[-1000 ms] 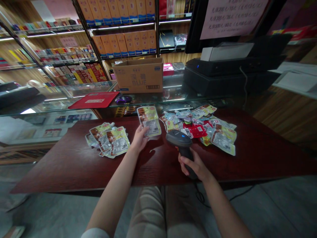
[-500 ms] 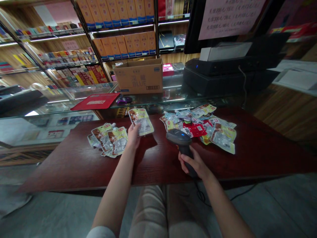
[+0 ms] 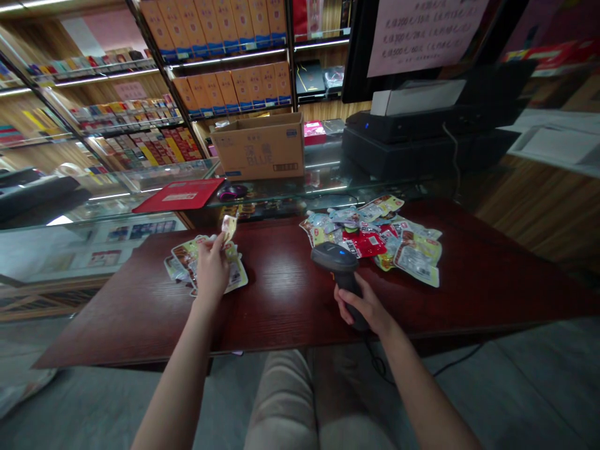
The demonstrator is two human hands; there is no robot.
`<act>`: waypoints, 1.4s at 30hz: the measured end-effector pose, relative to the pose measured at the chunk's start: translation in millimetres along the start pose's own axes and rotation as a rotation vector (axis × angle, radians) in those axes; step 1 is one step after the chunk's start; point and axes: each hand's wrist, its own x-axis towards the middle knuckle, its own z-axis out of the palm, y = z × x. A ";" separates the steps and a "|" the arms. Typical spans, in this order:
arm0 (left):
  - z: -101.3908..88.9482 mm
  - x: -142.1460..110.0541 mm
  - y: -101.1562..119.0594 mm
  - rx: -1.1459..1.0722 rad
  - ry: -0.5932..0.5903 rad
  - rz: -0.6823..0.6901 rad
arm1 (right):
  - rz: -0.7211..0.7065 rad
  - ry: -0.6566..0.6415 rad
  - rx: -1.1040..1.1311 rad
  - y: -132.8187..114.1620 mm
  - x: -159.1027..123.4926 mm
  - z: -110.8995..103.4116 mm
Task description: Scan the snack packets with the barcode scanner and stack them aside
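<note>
My left hand [image 3: 214,265] is above the left pile of snack packets [image 3: 237,272], its fingers closed on one snack packet [image 3: 229,229]. That packet is turned nearly edge-on, so little of its face shows. Part of the pile is hidden behind the hand. My right hand [image 3: 359,303] grips the handle of a black barcode scanner [image 3: 335,256], which has a small blue light on top and a cable hanging below. Just beyond the scanner lies a larger heap of packets [image 3: 417,253], mostly yellow and clear, with a red packet [image 3: 368,244] among them.
The dark red wooden table [image 3: 281,312] spans the front. Behind it, a glass counter holds a cardboard box [image 3: 262,150], a red mat [image 3: 180,194], a mouse [image 3: 233,192] and black equipment [image 3: 398,147]. Stocked shelves stand at the back.
My left hand has moved left with the packet, from the table's middle to over the left pile, and the packet has turned edge-on. The right hand and scanner stay nearly still.
</note>
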 end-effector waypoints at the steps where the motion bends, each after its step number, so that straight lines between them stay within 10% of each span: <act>1: 0.2 -4.1 0.9 0.073 -0.056 0.004 | -0.002 -0.001 0.000 -0.3 -0.2 0.2; 7: 9.6 -15.2 10.3 0.414 -0.265 0.046 | -0.011 0.013 0.010 -2.8 -1.1 1.8; 26: 0.6 14.5 -51.8 0.505 -0.341 -0.108 | -0.049 0.044 0.041 -5.4 -2.1 2.7; 32: 18.4 21.0 0.2 0.462 -0.220 0.035 | -0.065 0.090 0.127 0.5 -2.3 0.3; 42: 95.5 10.6 106.9 -0.360 -0.561 0.049 | -0.092 0.118 0.278 -3.5 -3.3 -9.9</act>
